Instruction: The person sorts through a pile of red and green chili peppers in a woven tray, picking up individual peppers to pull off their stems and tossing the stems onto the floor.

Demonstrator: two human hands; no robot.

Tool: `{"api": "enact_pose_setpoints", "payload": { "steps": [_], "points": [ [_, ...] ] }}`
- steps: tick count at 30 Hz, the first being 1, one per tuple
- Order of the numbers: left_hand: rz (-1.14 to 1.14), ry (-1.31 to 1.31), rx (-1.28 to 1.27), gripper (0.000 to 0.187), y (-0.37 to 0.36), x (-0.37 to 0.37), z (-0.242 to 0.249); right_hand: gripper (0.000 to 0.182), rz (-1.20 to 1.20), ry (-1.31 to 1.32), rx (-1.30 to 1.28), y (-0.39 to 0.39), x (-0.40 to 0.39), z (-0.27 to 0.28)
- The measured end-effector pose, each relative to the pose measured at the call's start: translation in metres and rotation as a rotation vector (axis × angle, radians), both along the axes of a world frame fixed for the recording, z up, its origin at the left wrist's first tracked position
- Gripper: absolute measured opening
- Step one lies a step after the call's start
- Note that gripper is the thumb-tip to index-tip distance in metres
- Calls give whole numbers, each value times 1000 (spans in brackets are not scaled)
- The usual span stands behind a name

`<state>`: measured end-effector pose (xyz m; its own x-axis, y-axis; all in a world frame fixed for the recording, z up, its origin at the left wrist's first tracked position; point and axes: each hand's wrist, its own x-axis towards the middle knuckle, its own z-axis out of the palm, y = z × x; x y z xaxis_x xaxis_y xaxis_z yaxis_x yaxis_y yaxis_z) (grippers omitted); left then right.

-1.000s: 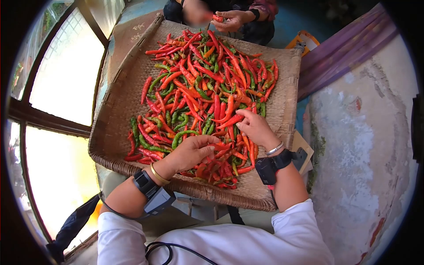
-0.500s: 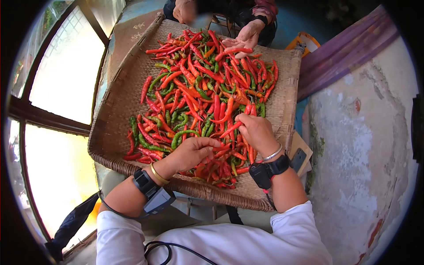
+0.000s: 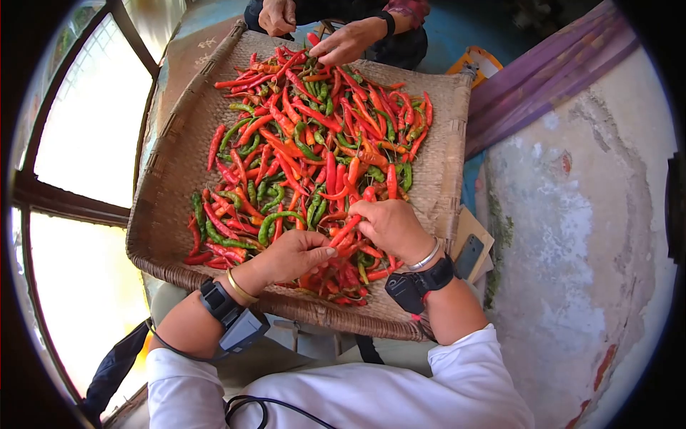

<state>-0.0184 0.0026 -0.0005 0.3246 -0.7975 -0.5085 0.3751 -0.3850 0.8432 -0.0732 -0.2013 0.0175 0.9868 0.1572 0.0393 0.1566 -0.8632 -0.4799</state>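
Observation:
Red, orange and green chili peppers (image 3: 286, 154) lie heaped on a shallow woven basket tray (image 3: 168, 179). Over the near part of the heap, my right hand (image 3: 391, 227) pinches a red chili pepper (image 3: 346, 232) that slants down to the left. Its lower end meets the thumb and fingertips of my left hand (image 3: 294, 256), which are closed around it. More red peppers lie directly beneath both hands, partly hidden by them.
Across the tray, another person's hand (image 3: 350, 41) holds a red pepper, with their other hand (image 3: 277, 16) beside it. A window (image 3: 93, 107) stands left, a rough wall (image 3: 564, 236) right. A phone (image 3: 469, 256) lies on a board beside the tray.
My right hand has moved left and down, bringing its red pepper to my left fingertips. The other person's open palm has turned over and moved left. The whole view has shifted slightly.

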Motion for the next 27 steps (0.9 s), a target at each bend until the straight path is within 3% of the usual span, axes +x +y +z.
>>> {"api": "enact_pose_setpoints", "payload": {
  "steps": [6,8,12,14,17,22,27],
  "points": [
    [-38,-111,-29,16,1,-2,-2,23,-100,-25,-9,-11,15,10],
    [-58,-139,-42,15,1,-2,-1,24,-407,-359,747,-6,25,18],
    [21,-42,-27,14,2,-2,4,24,-431,-331,728,-18,24,9],
    [40,-6,-39,14,3,0,3,26,-281,8,81,-24,20,-7],
    [98,39,-51,15,0,1,2,24,-190,-6,-97,-16,19,-33],
    [111,-17,-90,22,3,2,-1,17,-139,96,-216,-6,17,-29],
    [192,44,-112,28,2,4,7,13,-220,50,22,-8,18,-20]
  ]
}}
